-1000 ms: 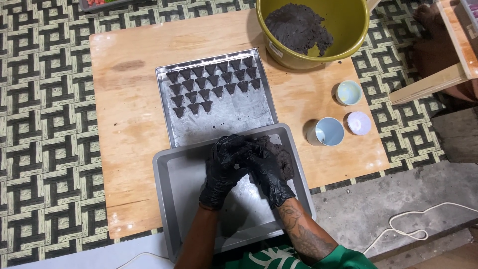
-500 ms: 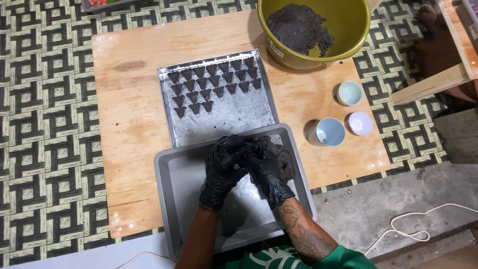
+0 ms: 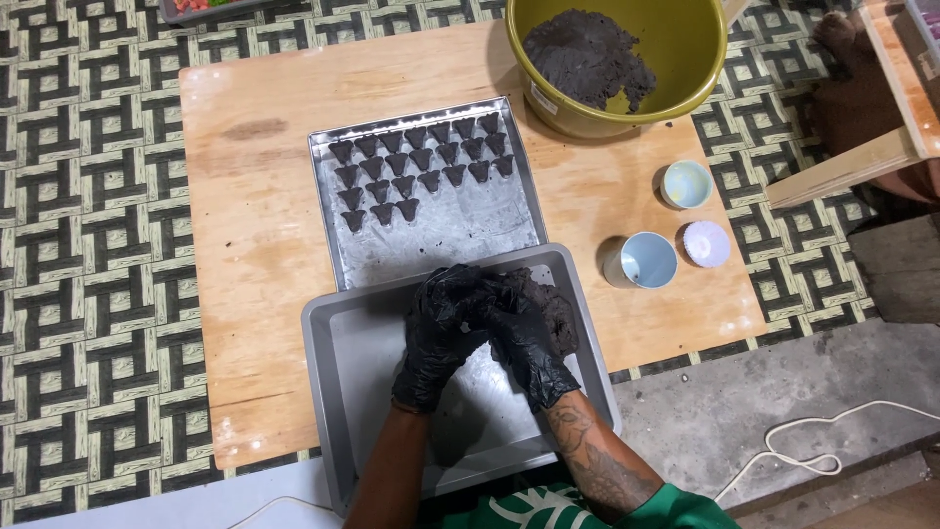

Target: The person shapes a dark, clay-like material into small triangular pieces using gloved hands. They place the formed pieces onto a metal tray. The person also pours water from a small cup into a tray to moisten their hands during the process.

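Both gloved hands, left hand [image 3: 438, 333] and right hand [image 3: 529, 338], clasp dark dough [image 3: 556, 313] bulging at three o'clock, over the grey tray [image 3: 338, 338].

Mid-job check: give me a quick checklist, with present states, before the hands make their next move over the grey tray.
1. Both hands gloved: ok; left hand and right hand wear black gloves.
2. Dark dough in hand: ok; a lump lies at the fingers, over the grey tray.
3. Free room on the metal sheet: ok; the cone pieces fill only its far part.
4. Dough supply: ok; the yellow bowl holds more.
5. Cups out of the way: ok; they stand to the right.
6. Shape of the piece being formed: cannot tell; hidden by the fingers.
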